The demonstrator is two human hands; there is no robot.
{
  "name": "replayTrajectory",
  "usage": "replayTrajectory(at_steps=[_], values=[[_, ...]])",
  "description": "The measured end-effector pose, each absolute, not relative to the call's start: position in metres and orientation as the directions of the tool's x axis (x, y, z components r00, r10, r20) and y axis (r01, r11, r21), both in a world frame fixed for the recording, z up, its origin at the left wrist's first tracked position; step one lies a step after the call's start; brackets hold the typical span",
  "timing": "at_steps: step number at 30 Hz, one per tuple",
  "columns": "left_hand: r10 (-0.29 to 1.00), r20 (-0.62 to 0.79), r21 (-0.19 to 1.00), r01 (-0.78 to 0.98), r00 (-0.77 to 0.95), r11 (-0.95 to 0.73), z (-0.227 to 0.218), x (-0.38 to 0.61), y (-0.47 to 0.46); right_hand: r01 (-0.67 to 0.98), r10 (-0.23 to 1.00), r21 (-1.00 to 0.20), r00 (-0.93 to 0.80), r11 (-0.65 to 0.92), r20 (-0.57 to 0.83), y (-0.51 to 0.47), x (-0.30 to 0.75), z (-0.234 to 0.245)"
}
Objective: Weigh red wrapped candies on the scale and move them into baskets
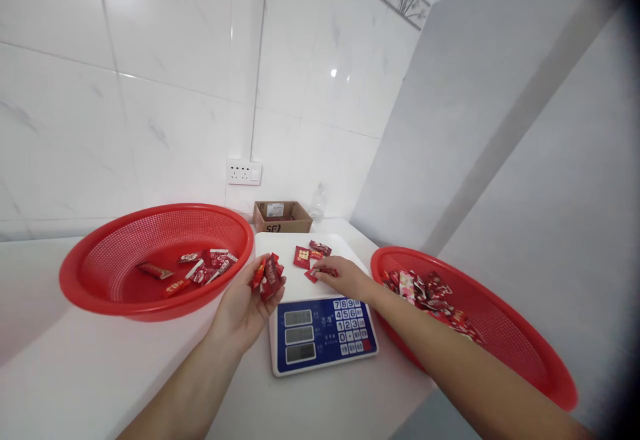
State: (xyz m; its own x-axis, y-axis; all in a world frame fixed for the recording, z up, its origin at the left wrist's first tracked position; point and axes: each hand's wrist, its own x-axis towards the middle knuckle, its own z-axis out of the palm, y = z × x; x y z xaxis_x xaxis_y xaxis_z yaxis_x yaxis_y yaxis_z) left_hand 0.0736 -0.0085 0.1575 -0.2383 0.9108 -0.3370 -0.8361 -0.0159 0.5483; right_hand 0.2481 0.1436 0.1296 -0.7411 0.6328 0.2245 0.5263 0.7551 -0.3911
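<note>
My left hand (pixel 246 307) is palm up beside the scale, fingers curled round a small bunch of red candy packets (pixel 269 273). My right hand (pixel 345 276) rests on the white scale platform (pixel 290 280), fingertips pinching a red candy packet (pixel 315 273). Two or three more red packets (pixel 309 253) lie loose on the platform behind it. The scale's blue panel (pixel 323 332) with displays and keypad faces me.
A red mesh basket (pixel 100 280) on the left holds several red-and-white candy packets (pixel 200 268). A second red basket (pixel 525 353) on the right holds several packets (pixel 425 290). A cardboard box (pixel 281 216) and a wall socket (pixel 244 172) are behind the scale.
</note>
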Motion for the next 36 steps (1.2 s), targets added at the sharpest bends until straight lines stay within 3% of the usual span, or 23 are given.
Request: replayTrajectory(at_steps=[5,7,11,17,24,31,34,36], values=[[0.911,-0.336,0.546,-0.838,-0.238,-0.017,0.157,0.074,-0.009,0.585,0.688,-0.374,-0.677,0.719,0.262,0.155,0.248,0.128],[0.909,-0.34,0.545,-0.838,-0.24,-0.017,0.156,0.074,-0.009,0.62,0.696,-0.317,-0.661,0.717,0.281,0.168,0.248,0.127],[0.902,-0.349,0.548,-0.836,-0.254,-0.024,0.155,0.074,-0.009,0.662,0.688,-0.187,-0.705,0.726,0.175,0.193,0.245,0.125],[0.905,-0.344,0.541,-0.841,-0.251,-0.028,0.154,0.072,-0.009,0.651,0.669,-0.16,-0.735,0.742,0.11,0.201,0.251,0.123],[0.907,-0.344,0.538,-0.843,-0.243,-0.022,0.155,0.074,-0.008,0.684,0.695,-0.125,-0.702,0.719,0.156,0.182,0.253,0.123],[0.903,-0.355,0.54,-0.842,-0.24,-0.011,0.158,0.076,-0.01,0.606,0.596,-0.04,-0.766,0.794,0.241,0.148,0.219,0.126],[0.919,-0.316,0.536,-0.844,-0.238,-0.035,0.159,0.074,-0.011,0.556,0.569,-0.158,-0.727,0.816,0.384,0.101,0.215,0.142],[0.924,-0.287,0.528,-0.847,-0.252,-0.067,0.158,0.073,-0.011,0.339,0.559,-0.462,-0.645,0.82,0.52,0.055,0.219,0.152]])
